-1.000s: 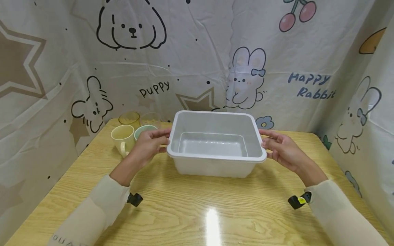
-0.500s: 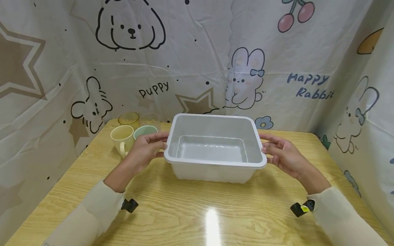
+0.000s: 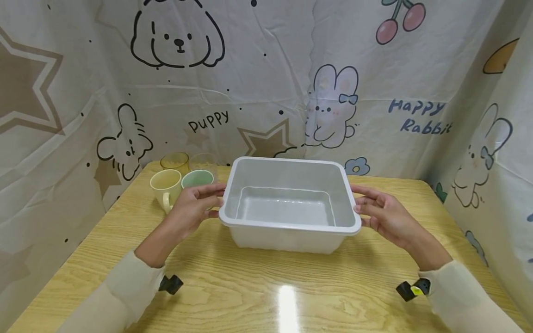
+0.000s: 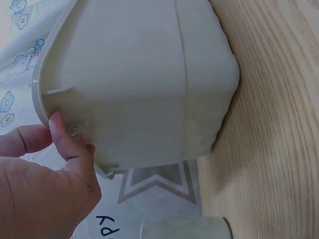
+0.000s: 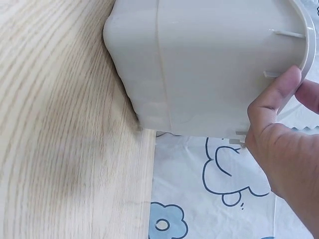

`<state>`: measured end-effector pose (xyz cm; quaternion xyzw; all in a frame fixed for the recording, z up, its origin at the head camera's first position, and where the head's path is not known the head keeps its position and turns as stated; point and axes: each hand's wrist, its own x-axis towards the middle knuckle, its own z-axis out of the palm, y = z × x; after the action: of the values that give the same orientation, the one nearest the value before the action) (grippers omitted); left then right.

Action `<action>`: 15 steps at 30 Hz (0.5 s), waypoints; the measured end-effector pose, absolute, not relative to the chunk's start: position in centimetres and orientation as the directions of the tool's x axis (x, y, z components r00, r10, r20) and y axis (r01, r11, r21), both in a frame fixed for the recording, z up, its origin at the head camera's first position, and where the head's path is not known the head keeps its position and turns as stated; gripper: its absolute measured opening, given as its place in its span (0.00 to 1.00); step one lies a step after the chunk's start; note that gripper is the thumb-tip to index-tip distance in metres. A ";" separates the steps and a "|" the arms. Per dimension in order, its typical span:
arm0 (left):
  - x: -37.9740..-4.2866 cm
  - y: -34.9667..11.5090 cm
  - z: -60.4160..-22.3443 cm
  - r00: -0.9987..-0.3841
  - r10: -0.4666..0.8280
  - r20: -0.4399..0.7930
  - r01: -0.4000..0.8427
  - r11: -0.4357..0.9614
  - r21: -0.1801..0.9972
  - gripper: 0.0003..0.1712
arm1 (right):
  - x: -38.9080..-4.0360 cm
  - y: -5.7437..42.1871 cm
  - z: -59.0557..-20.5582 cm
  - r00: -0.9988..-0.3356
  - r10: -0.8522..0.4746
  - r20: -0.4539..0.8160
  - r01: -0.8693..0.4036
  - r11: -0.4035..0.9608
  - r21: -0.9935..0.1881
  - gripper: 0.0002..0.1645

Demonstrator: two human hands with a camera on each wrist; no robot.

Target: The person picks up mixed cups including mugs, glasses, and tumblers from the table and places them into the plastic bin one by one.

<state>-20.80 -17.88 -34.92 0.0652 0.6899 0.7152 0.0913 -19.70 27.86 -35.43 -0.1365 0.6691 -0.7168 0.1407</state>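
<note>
A white rectangular plastic basin (image 3: 287, 239) stands upright on the wooden table, with nothing inside it. My left hand (image 3: 193, 208) grips its left rim. In the left wrist view, the left hand's fingers (image 4: 67, 142) curl under the lip, close against the side wall. On the opposite side my right hand (image 3: 385, 212) holds the right rim. The right wrist view shows the right hand (image 5: 284, 124) pinching the lip, with a finger underneath and the thumb at the outer edge. The basin's bottom edge lies close along the tabletop in both wrist views.
Left of the basin stand a cream mug (image 3: 165, 187), a green cup (image 3: 197, 178), an amber glass (image 3: 175, 161) and a clear glass (image 3: 203, 160). The left hand is near the mug and cup. A printed cloth (image 3: 266, 83) hangs behind the table (image 3: 233, 291).
The basin has slid toward me and slightly left, with both hands keeping their hold on its rim. The mug, cup and glasses have stayed put.
</note>
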 end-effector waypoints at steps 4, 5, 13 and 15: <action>-20.6 -18.0 -34.9 -0.972 0.233 -0.025 -0.033 -0.033 0.999 0.30 | -19.5 27.9 -35.5 -0.922 -0.387 0.016 0.016 -0.079 -0.997 0.31; -20.6 -18.1 -34.9 -0.972 0.232 -0.027 -0.036 -0.034 0.999 0.31 | -19.5 27.9 -35.5 -0.921 -0.389 0.017 0.017 -0.085 -0.996 0.31; -20.4 -18.0 -34.7 -0.973 0.225 -0.050 -0.061 -0.043 0.997 0.31 | -19.4 28.2 -35.7 -0.917 -0.398 0.023 0.024 -0.112 -0.993 0.30; -20.4 -18.0 -34.7 -0.973 0.223 -0.053 -0.065 -0.045 0.997 0.31 | -19.3 28.3 -35.8 -0.919 -0.395 0.019 0.025 -0.107 -0.994 0.30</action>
<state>-20.39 -17.98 -34.69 0.0579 0.6838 0.7204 0.1001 -19.35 28.29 -35.82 -0.1416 0.6525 -0.7304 0.1439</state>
